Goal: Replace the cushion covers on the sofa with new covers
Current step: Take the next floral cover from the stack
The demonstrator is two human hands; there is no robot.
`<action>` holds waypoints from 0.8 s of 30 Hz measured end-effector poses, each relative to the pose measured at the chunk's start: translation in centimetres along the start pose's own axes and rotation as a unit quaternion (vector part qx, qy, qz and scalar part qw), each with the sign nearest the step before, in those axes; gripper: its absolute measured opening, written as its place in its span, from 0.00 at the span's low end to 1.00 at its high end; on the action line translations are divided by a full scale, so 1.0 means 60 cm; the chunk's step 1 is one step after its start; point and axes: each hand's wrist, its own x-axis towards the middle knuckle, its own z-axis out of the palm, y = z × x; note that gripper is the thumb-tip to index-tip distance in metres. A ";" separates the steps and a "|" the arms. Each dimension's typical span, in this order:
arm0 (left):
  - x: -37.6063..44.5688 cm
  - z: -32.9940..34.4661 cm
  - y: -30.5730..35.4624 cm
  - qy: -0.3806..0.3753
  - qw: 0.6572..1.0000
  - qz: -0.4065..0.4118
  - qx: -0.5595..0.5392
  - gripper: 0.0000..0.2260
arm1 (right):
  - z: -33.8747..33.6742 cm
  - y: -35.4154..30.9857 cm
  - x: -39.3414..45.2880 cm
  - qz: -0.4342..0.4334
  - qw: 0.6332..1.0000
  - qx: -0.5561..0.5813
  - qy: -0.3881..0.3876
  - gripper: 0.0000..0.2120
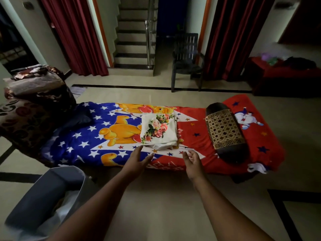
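Seemingly early in the job, the head view looks down on a low sofa draped in a bright cartoon sheet (83, 136), blue with white stars on the left half and red on the right. A folded cream cover with a rose print (159, 132) lies near the middle of it, flat and not yet unfolded; this looks like a new cover waiting to go on. To its right, apart from it, a bolster cushion (225, 133) in a brown and gold diamond pattern lies across the red half, and it appears to be wearing its old cover still. At the far left a stack of dark floral cushions (33, 103) sits piled at the sofa's end.

Both hands reach toward the folded cover and hold nothing. The left hand (137, 160) has its fingers stretched out straight, tips just short of the cover's near edge. The right hand (192, 162) hangs with fingers loosely spread and slightly curled, just beside the same edge.

A grey bin (45, 193) stands on the floor at the lower left, with something pale inside that I cannot make out. Judging from this, stripping the old covers and fitting the new ones both remain.
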 end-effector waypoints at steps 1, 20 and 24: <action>0.019 0.000 0.004 -0.001 1.000 -0.003 -0.001 0.37 | 0.004 0.000 0.024 0.004 1.000 -0.007 -0.001 0.25; 0.576 -0.138 -0.021 -0.030 0.998 -0.055 -0.024 0.34 | 0.223 -0.080 0.558 0.068 0.987 -0.137 -0.054 0.30; 0.667 -0.151 -0.031 -0.040 0.992 -0.118 -0.003 0.40 | 0.252 -0.068 0.647 0.087 0.977 -0.175 -0.084 0.38</action>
